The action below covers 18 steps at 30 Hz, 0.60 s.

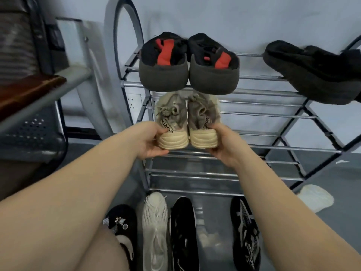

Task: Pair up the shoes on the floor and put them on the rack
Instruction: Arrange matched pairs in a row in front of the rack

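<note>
Two beige-and-grey sneakers stand side by side on the second shelf of the metal shoe rack [263, 147], heels toward me. My left hand [150, 139] grips the heel of the left beige sneaker [172, 124]. My right hand [224, 145] grips the heel of the right beige sneaker [204, 122]. On the top shelf sits a pair of black-and-red shoes [188, 63], with a single black shoe [312, 73] to the right. On the floor below lie a black flat with a bow [123, 225], a white sneaker [155, 229], a black sneaker [183, 231] and a black patterned sneaker [245, 231].
A white shoe [314, 197] lies on the floor at the right, beside the rack. A metal bench with a perforated seat [33, 130] stands to the left. The wall [234, 16] is right behind the rack. The lower rack shelves hold nothing.
</note>
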Motion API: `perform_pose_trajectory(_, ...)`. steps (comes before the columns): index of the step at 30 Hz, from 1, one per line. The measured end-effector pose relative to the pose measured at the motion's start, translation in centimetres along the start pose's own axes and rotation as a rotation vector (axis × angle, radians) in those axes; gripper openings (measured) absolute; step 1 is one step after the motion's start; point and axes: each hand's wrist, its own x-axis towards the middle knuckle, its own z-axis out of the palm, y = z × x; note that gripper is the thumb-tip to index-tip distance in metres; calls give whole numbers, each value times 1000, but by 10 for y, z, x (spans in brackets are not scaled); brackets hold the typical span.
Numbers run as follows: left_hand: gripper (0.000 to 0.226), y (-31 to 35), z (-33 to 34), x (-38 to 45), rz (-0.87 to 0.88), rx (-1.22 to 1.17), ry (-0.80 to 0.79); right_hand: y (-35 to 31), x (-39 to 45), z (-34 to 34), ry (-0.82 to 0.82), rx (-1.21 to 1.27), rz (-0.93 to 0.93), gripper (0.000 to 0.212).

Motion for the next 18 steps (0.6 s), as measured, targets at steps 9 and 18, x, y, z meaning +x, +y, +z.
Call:
perform_pose_trajectory(9,16,4,-7,17,50,21,53,-5,21,-2,-2,-214,-40,23)
perform_pose_trajectory(18,40,-3,-5,23,166,76,86,7,29,3,97,-520,-291,40)
